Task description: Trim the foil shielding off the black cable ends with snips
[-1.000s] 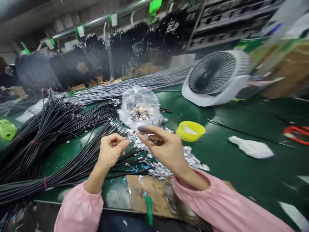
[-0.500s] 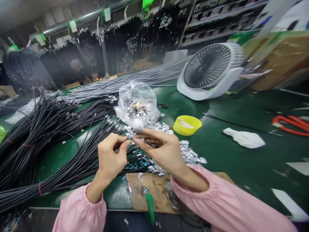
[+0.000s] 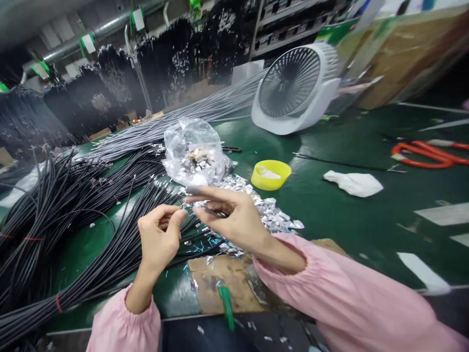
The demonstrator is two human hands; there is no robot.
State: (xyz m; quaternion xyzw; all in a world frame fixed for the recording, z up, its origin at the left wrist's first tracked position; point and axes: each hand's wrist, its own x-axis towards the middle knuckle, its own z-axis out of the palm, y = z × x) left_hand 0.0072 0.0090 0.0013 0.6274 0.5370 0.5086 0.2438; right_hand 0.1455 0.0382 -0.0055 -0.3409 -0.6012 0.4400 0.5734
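Note:
My left hand (image 3: 161, 237) is closed in a pinch, thumb against forefinger. A tiny blue wire end (image 3: 184, 207) shows at its fingertips. Close on the right, my right hand (image 3: 234, 215) has its forefinger stretched out, with a grey covering on the tip, and its thumb lower down. Something dark and thin lies between its fingers, mostly hidden. Beneath both hands run black cables (image 3: 120, 244) with stripped, pale ends. A heap of silver foil scraps (image 3: 271, 215) and scattered blue bits (image 3: 210, 242) lies under and beside my right hand.
Behind the hands sits a clear plastic bag (image 3: 176, 146) of scraps. Farther right are a yellow dish (image 3: 271, 183), a white fan (image 3: 260, 110), a white crumpled piece (image 3: 355, 185) and orange-handled scissors (image 3: 421, 159). A green-handled tool (image 3: 226, 305) lies on cardboard (image 3: 205, 293) at the front edge.
The view has shifted, so the table things sit farther left and mostly higher. My right fingertips have parted slightly from my left, and the right forefinger and thumb are more spread.

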